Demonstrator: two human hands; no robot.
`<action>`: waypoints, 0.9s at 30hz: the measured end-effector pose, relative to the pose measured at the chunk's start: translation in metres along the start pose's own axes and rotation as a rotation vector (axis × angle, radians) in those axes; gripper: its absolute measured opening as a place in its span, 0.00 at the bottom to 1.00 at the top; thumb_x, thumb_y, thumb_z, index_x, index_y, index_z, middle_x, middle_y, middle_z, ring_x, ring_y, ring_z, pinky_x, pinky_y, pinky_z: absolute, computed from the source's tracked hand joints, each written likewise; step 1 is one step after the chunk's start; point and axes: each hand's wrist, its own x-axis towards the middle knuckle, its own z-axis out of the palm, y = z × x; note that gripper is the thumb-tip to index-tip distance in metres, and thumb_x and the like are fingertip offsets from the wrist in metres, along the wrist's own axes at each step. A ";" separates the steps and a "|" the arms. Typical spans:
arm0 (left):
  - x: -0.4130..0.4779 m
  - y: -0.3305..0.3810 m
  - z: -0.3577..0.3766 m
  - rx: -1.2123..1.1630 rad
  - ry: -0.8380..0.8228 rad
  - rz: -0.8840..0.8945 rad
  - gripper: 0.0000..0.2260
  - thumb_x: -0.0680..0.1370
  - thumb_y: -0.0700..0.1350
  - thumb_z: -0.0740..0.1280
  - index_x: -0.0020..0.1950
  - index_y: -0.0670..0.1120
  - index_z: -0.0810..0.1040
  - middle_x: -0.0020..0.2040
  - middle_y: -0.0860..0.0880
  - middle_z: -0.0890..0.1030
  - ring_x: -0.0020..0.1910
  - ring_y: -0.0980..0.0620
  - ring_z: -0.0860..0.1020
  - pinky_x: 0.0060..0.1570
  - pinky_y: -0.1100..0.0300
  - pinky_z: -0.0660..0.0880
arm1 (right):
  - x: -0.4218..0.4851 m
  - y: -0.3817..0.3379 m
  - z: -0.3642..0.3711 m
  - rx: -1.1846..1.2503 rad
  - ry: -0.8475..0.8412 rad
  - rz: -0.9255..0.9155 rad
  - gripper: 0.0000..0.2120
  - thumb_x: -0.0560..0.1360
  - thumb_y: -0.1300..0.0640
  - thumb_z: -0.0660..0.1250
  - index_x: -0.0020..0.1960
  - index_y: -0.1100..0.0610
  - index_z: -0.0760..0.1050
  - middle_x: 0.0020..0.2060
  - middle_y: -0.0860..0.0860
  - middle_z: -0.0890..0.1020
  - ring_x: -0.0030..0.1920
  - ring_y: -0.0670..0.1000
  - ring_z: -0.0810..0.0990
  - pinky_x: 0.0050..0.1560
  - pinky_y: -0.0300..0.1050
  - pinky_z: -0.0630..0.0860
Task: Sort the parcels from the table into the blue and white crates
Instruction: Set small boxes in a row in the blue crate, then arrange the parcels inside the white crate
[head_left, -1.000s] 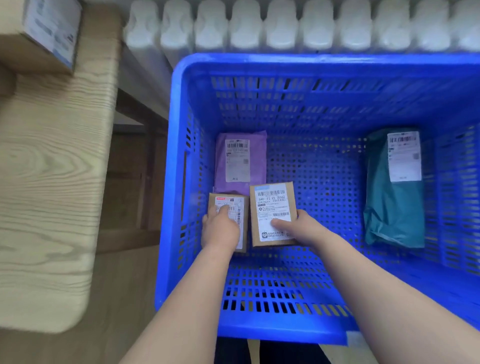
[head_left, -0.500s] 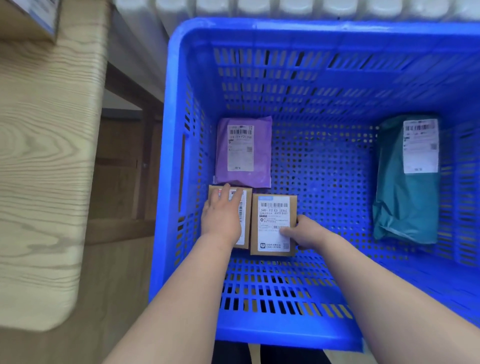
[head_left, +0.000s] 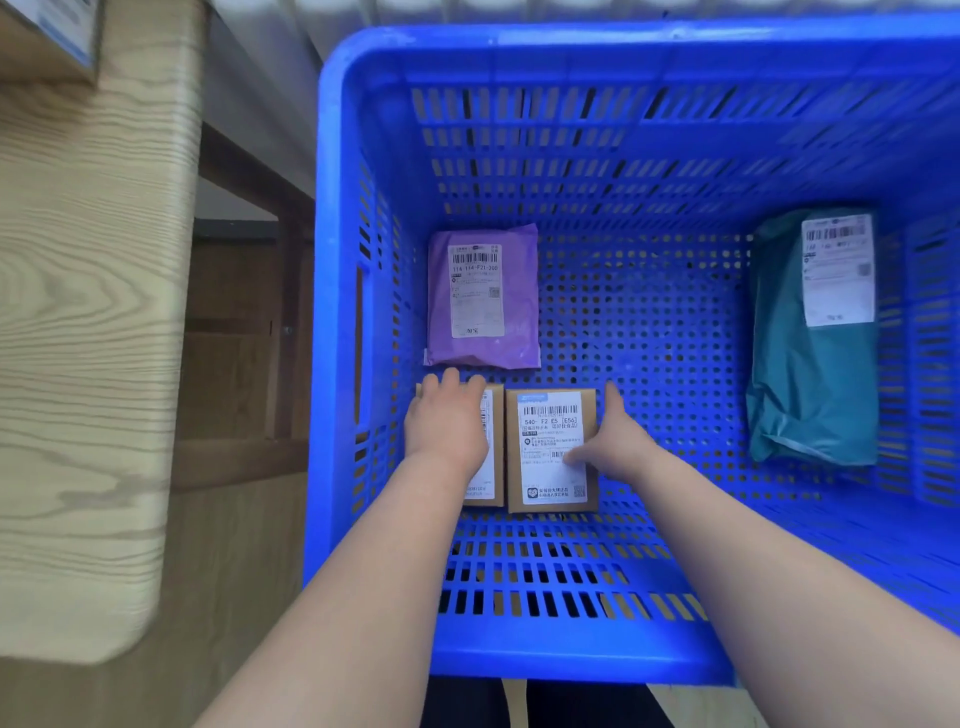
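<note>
The left hand (head_left: 445, 431) lies flat on the left box (head_left: 494, 467), fingertips at its far edge; I cannot tell whether they hook over it. The right hand (head_left: 615, 444) sits against the right side of the right box (head_left: 545, 431), fingers straight along that side and the thumb on the label. The hands are apart, one per box.

A second ago the right box was tilted and riding up against its neighbour. Now it lies flat and square, touching the left box side by side, low and left of centre in the frame. Both look placed, so the hands can probably let go and go back for more.

Just above the boxes lies a purple bag (head_left: 483, 296), and well apart at the right a teal bag (head_left: 810, 384), all on the holed floor of the blue crate (head_left: 332, 312). The wooden table (head_left: 88, 312) fills the left edge, with another parcel (head_left: 47, 36) on it at upper left. No white crate is in view.
</note>
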 end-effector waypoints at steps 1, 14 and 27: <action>0.000 -0.001 0.000 0.007 -0.004 0.008 0.28 0.75 0.36 0.62 0.75 0.49 0.63 0.69 0.46 0.67 0.67 0.44 0.65 0.61 0.53 0.68 | -0.003 -0.002 -0.001 -0.058 0.057 -0.055 0.56 0.70 0.63 0.75 0.80 0.47 0.37 0.60 0.53 0.73 0.52 0.56 0.79 0.46 0.50 0.77; -0.001 -0.004 0.007 -0.066 -0.050 0.035 0.32 0.74 0.32 0.62 0.76 0.50 0.61 0.71 0.47 0.63 0.70 0.45 0.60 0.53 0.54 0.73 | -0.003 -0.011 0.004 -0.286 0.084 -0.128 0.47 0.72 0.59 0.73 0.80 0.47 0.47 0.70 0.58 0.65 0.51 0.57 0.76 0.46 0.48 0.73; -0.022 0.002 -0.022 -0.041 -0.252 0.006 0.33 0.79 0.35 0.58 0.82 0.48 0.51 0.82 0.45 0.47 0.80 0.45 0.49 0.71 0.49 0.63 | -0.036 -0.018 -0.001 -0.355 0.147 -0.081 0.35 0.77 0.54 0.68 0.78 0.52 0.53 0.66 0.58 0.72 0.59 0.59 0.77 0.48 0.48 0.73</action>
